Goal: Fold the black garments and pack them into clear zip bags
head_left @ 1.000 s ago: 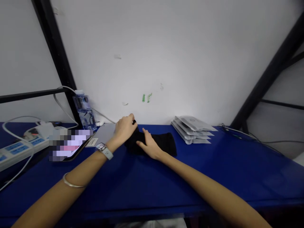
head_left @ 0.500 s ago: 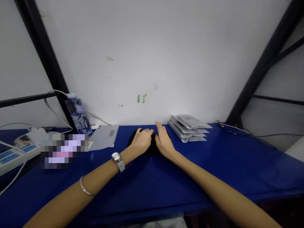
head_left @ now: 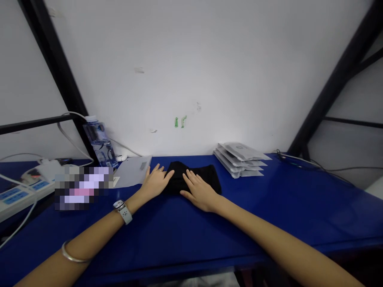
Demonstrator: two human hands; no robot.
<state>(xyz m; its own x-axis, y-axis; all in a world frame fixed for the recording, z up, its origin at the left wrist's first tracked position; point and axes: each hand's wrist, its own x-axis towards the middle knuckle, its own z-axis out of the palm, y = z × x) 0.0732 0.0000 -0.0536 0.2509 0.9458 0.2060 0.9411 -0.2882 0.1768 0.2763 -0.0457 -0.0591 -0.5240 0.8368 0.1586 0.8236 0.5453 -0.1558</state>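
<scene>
A black folded cloth item (head_left: 177, 171) lies on the blue tabletop (head_left: 179, 239) in front of me; its exact kind does not show. My left hand (head_left: 156, 181) is at its left end, fingers spread, with the thumb touching the dark fabric. Flat on the item's near middle rests my right hand (head_left: 199, 191), its fingers stretched out toward the wall. Neither hand grips anything. Part of the black fabric is covered by the right hand.
Behind to the right is a stack of pale plastic packets (head_left: 241, 157). Left of the hands lies a flat zip pouch (head_left: 131, 171), near a water bottle (head_left: 101, 143) and a power strip (head_left: 26, 191) with cables. Black metal posts (head_left: 326, 91) flank the table.
My hands have moved apart: the left one outward to the left and opened, the right one slightly nearer me. More of the black cloth item shows, spread wider to the right.
</scene>
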